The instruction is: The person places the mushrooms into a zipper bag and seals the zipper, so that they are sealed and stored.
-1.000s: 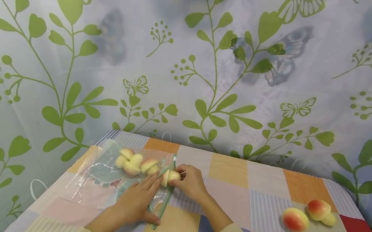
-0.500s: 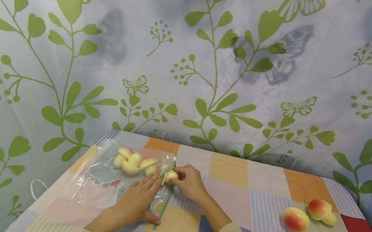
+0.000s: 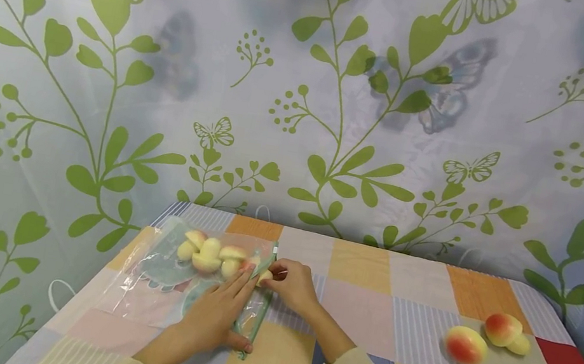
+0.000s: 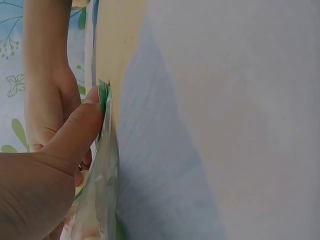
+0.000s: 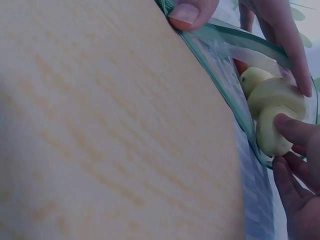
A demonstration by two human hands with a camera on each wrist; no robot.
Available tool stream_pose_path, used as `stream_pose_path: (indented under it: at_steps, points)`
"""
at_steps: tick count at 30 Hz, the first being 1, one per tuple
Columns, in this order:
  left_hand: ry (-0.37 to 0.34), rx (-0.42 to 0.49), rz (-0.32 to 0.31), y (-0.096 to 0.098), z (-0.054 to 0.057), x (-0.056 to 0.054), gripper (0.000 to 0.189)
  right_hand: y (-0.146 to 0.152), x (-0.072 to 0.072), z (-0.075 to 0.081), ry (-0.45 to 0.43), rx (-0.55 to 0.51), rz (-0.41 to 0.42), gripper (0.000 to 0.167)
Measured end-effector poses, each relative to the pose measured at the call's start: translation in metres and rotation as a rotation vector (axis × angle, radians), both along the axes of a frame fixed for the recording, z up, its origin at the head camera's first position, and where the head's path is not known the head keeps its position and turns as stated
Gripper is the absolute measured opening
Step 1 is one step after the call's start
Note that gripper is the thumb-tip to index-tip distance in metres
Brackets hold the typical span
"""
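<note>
A clear zip bag with a green zip edge lies flat at the table's left, its mouth facing right. Several yellow-and-red toy mushrooms are inside it. My left hand rests on the bag with fingers straight, its thumb at the near end of the zip edge. At the mouth, my right hand pinches the pale stem of another toy mushroom between thumb and fingers. This mushroom's cap is inside the mouth, between the two films, beside a further mushroom.
Two more toy mushrooms, a nearer one and a farther one, lie at the right of the table. A patchwork cloth covers the table. Behind it hangs a leaf-and-butterfly curtain.
My right hand has moved slightly left, pushing the mushroom deeper into the bag. The mushrooms inside have shifted a little left. The left hand stays in place.
</note>
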State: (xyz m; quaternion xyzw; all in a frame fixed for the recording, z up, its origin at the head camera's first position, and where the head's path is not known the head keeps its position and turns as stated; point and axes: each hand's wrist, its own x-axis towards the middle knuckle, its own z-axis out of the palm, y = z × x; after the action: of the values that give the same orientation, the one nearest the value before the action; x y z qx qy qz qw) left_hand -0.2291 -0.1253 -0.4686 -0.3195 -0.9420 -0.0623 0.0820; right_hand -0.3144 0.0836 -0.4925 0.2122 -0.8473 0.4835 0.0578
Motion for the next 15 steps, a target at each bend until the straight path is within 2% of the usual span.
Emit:
stream_pose_path:
  at_steps: [7,15]
  points:
    - [0.011,0.004,-0.005,-0.0009,-0.0007,0.0003,0.131,-0.0049,-0.0007,-0.0001,0.023,0.012,-0.019,0.023]
    - [0.003,-0.005,-0.001,-0.0014,-0.0033,-0.0006,0.131,-0.0072,-0.0027,-0.0041,-0.007,-0.008,-0.027,0.015]
